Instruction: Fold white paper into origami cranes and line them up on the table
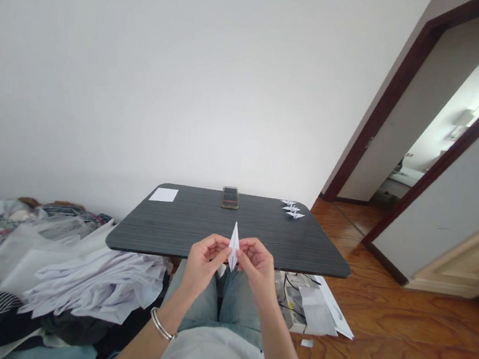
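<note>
A white piece of folded paper [235,238], narrow and pointed at its top, stands upright between my two hands over the table's front edge. My left hand [209,255] pinches its left side between thumb and fingers. On the other side, my right hand [257,260] grips the right edge in the same way. Several folded paper cranes [293,210] sit in a row at the table's back right. A flat stack or sheet of white paper [164,195] lies at the back left.
The dark table [191,220] stands against a white wall. A phone [230,197] is propped at its back middle. Heaped clothes [94,278] lie to the left. Under the table's right side are cables, a box and papers [320,307]. A doorway opens at right.
</note>
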Motion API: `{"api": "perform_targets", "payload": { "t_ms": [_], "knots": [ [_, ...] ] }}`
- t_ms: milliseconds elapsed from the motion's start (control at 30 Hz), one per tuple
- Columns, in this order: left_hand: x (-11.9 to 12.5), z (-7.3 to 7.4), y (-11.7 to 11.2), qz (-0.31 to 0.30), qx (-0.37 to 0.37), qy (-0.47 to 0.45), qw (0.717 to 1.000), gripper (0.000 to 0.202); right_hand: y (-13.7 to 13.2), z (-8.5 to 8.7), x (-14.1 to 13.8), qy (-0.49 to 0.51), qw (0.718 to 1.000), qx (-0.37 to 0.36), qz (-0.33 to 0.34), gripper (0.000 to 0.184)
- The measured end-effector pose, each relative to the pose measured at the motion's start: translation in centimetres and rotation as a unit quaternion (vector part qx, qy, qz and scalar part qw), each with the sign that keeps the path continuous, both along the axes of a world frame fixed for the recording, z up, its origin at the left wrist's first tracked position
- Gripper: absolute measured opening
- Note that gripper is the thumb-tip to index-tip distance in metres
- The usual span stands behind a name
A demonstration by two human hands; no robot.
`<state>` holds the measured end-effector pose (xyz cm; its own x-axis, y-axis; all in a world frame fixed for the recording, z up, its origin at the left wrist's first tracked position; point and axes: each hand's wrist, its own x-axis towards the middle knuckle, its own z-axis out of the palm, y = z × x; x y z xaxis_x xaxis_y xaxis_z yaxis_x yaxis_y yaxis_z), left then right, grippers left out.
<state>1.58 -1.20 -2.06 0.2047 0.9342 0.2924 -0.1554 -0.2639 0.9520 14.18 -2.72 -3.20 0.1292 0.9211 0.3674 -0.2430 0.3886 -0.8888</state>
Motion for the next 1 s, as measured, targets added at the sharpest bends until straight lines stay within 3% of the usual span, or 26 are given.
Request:
{"api": "perform_targets", "payload": {
  "t_ms": [567,1000],
  "knots": [
    [-0.5,0.7,0.3,-0.053,-0.034,-0.019,0.998,0.016,-0.1,-0.1,-0.2,0.026,0.999,0.004,0.026,0.016],
    [-0.4,1.1,-0.2,-0.006,0.061,0.026,0.998,0.01,-0.5,0.4,-0.1,0.026,0.999,0.024,0.021,0.015]
  ]
}}
